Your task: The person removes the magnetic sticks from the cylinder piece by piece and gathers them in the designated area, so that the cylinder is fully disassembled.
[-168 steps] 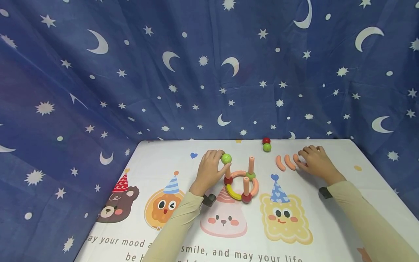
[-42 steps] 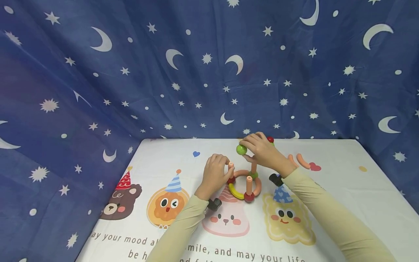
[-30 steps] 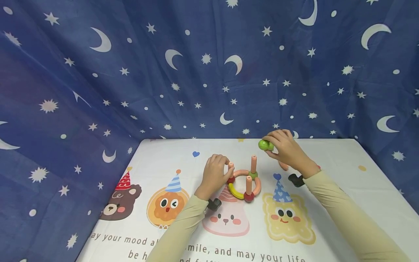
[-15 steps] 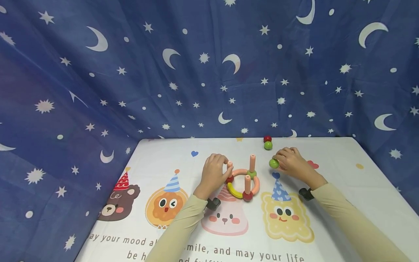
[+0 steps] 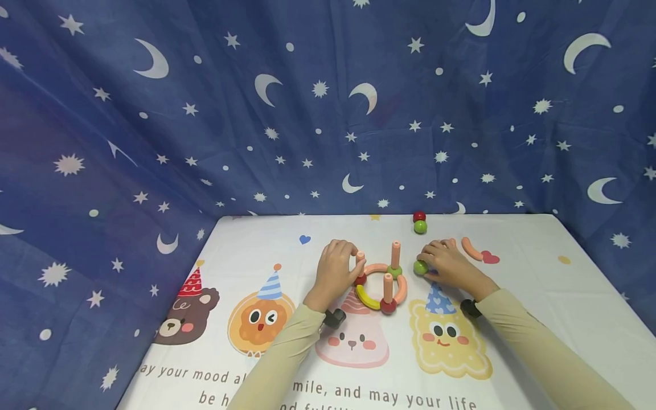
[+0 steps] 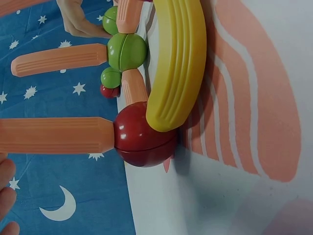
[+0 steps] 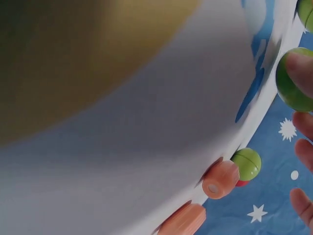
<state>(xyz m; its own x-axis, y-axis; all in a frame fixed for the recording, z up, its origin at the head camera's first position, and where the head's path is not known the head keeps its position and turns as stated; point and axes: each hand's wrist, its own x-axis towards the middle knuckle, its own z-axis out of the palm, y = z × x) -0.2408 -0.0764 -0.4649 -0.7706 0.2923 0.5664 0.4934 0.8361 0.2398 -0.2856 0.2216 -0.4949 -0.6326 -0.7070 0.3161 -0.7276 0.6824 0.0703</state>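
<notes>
A ring of curved orange rods and one curved yellow rod joins red and green balls. Three straight orange rods stand upright on it. My left hand holds the left upright orange rod, which rises from a red ball; its grip lies outside the left wrist view. To the right of the ring, low over the table, my right hand pinches a green ball. In the right wrist view, the thumb lies across that green ball.
Farther back, a loose green ball touches a red ball. Behind my right hand lies a curved orange rod, with another partly hidden beside it. The white printed tablecloth ends at a blue star-patterned curtain.
The green ball passed from atop the left upright rod to my right hand, then went right and down beside the ring. My left hand moved from the ball to that rod and stays there.
</notes>
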